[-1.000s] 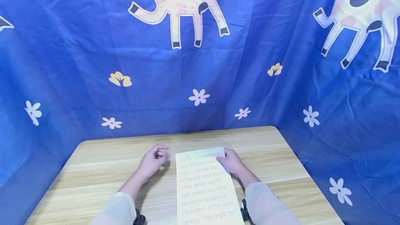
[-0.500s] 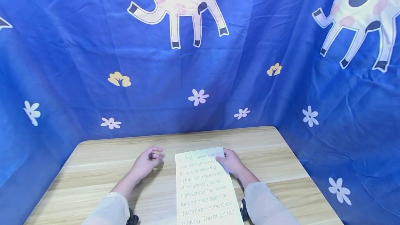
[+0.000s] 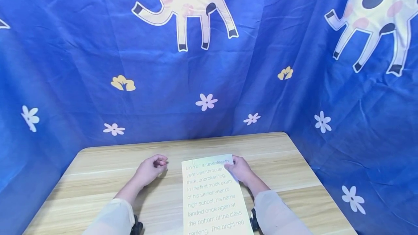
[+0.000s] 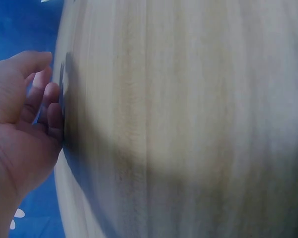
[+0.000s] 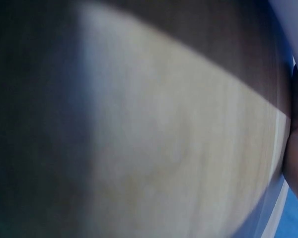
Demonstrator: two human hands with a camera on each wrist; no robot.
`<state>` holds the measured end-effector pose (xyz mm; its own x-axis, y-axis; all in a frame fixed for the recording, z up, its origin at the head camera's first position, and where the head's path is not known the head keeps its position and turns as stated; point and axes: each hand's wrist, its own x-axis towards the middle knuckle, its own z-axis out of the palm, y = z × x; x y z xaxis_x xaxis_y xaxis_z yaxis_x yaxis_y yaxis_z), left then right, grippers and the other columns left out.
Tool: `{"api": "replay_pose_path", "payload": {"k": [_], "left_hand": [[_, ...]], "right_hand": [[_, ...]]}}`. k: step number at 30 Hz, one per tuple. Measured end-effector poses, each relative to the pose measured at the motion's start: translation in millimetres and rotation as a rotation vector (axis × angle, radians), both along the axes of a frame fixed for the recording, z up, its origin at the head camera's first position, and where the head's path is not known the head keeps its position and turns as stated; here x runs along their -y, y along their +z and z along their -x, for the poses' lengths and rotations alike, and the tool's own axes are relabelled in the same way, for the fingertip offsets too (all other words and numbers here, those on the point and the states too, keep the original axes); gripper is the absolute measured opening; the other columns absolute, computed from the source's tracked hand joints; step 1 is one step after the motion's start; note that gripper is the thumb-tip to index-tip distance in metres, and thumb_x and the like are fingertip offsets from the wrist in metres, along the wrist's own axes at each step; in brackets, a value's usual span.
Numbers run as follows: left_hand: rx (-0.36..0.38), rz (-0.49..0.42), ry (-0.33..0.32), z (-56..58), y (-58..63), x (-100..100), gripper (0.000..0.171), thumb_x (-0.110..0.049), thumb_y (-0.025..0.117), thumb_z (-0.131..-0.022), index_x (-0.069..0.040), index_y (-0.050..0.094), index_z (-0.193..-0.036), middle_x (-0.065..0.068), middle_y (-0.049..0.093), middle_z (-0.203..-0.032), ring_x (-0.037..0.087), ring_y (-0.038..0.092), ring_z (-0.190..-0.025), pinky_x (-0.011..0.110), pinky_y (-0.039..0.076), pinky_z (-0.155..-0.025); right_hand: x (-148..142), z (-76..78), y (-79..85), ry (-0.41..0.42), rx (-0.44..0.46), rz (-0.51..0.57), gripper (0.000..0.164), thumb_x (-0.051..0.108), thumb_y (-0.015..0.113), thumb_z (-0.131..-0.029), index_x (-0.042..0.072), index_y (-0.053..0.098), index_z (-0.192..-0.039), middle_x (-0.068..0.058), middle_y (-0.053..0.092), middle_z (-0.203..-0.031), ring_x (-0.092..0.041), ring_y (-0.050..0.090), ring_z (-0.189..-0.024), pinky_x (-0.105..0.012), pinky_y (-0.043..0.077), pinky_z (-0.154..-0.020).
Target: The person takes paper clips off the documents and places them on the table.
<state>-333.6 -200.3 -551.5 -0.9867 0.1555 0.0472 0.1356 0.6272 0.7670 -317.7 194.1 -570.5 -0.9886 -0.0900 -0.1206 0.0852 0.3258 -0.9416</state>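
Note:
A pale sheet of paper point(image 3: 212, 195) with large printed English text lies toward the front middle in the head view, running off the bottom edge. A small paper clip point(image 3: 193, 162) shows at its top edge, left of the corner. My right hand point(image 3: 241, 170) pinches the sheet's top right corner, thumb on the printed face and fingers behind. To the left of the sheet, apart from it, my left hand point(image 3: 151, 170) hovers near the tabletop with loosely curled fingers. In the left wrist view no object shows between its fingers point(image 4: 52, 111).
The wood-grain table point(image 3: 261, 146) has rounded back corners. Blue curtains point(image 3: 156, 64) with cow and flower prints stand behind it and along both sides. A black wrist device point(image 3: 137, 225) shows below the left sleeve.
My left hand has drawn left, away from the sheet, its fingers loosely curled. The right hand keeps its pinch on the corner. The whole head view has shifted slightly.

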Motion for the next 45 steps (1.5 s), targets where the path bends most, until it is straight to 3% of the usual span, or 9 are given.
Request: {"api": "replay_pose_path", "payload": {"k": [7, 12, 17, 31, 45], "left_hand": [[-0.025, 0.037, -0.016, 4.9, -3.7, 6.3, 0.030, -0.013, 0.081, -0.094, -0.006, 0.075, -0.122, 0.007, 0.079, -0.108, 0.008, 0.067, -0.093, 0.020, 0.056, -0.084], [-0.017, 0.078, -0.027, 4.8, -1.8, 7.4, 0.029, -0.015, 0.083, -0.094, -0.009, 0.078, -0.122, 0.010, 0.082, -0.119, 0.020, 0.073, -0.104, 0.042, 0.059, -0.099], [0.027, 0.080, -0.031, 4.5, 1.7, 7.6, 0.032, -0.017, 0.084, -0.094, -0.009, 0.078, -0.124, 0.016, 0.079, -0.127, 0.032, 0.073, -0.114, 0.059, 0.054, -0.109], [0.102, 0.081, -0.043, 5.9, 6.0, 11.8, 0.041, -0.022, 0.082, -0.097, -0.006, 0.076, -0.134, 0.026, 0.067, -0.147, 0.052, 0.057, -0.140, 0.067, 0.042, -0.122], [0.110, 0.076, -0.052, 8.0, 2.4, 13.4, 0.044, -0.024, 0.082, -0.097, -0.009, 0.074, -0.138, 0.025, 0.064, -0.151, 0.053, 0.053, -0.145, 0.067, 0.039, -0.124]], "right_hand": [[0.6, -1.5, 0.9, -0.001, 0.003, -0.006, 0.030, 0.013, 0.068, -0.105, 0.005, 0.072, -0.134, -0.009, 0.082, -0.110, -0.016, 0.074, -0.083, -0.028, 0.062, -0.081], [0.9, -1.8, 0.6, 0.001, -0.003, -0.002, 0.029, 0.012, 0.069, -0.105, 0.004, 0.072, -0.133, -0.010, 0.082, -0.110, -0.015, 0.074, -0.082, -0.028, 0.061, -0.078], [-0.2, -1.5, 0.3, -0.001, 0.000, -0.005, 0.028, 0.013, 0.068, -0.105, 0.005, 0.073, -0.131, -0.010, 0.082, -0.109, -0.015, 0.074, -0.081, -0.028, 0.062, -0.077], [-2.3, 1.0, -2.5, 0.004, 0.002, -0.020, 0.028, 0.015, 0.068, -0.106, 0.007, 0.073, -0.132, -0.005, 0.081, -0.108, -0.016, 0.073, -0.084, -0.029, 0.060, -0.083], [-2.6, 0.4, 0.5, 0.013, 0.006, -0.019, 0.029, 0.014, 0.067, -0.106, 0.007, 0.072, -0.134, -0.006, 0.081, -0.107, -0.016, 0.073, -0.081, -0.029, 0.061, -0.080]]}}
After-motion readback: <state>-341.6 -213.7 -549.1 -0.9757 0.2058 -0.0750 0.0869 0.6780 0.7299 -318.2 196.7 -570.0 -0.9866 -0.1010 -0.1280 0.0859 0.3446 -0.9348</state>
